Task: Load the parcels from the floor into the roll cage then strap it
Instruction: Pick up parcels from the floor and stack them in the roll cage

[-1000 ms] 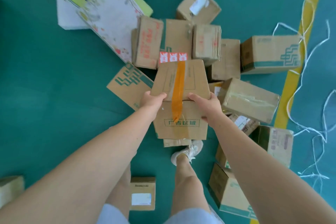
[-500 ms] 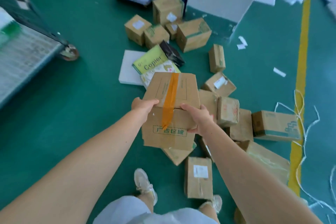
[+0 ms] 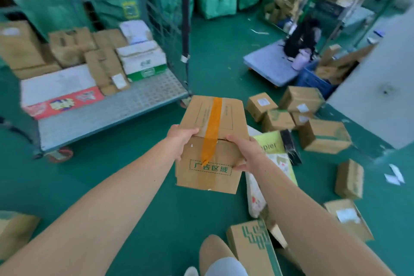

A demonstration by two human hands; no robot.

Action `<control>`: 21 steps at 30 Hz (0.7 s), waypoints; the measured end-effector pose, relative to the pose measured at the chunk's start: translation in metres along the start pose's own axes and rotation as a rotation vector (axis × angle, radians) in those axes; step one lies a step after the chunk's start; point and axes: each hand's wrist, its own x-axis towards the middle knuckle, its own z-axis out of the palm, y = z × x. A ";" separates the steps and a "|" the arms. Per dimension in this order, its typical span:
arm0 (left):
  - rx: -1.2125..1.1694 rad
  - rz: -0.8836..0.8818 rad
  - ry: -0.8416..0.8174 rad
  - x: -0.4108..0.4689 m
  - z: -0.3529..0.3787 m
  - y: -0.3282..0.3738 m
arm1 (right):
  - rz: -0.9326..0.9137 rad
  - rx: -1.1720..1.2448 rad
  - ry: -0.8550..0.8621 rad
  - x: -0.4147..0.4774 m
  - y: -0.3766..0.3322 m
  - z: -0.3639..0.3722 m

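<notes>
Your left hand (image 3: 182,135) and right hand (image 3: 243,149) grip the orange-taped cardboard parcel (image 3: 210,145) mid-frame, fingers curled over its side edges, thumbs on the near face.

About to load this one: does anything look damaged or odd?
Yes. The orange-taped box, gripped by the left hand and right hand, looks battered: its front face is creased and the lower-left edge is ragged.

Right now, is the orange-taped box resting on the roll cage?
No: left hand and right hand hold the box short of the cage.
</notes>
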 end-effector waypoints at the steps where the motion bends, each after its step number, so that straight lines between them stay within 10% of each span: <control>1: -0.027 0.008 0.026 0.001 -0.014 0.007 | -0.014 -0.014 -0.034 0.001 -0.011 0.014; 21: -0.343 0.285 0.490 0.140 -0.202 0.193 | -0.215 -0.277 -0.476 0.103 -0.251 0.291</control>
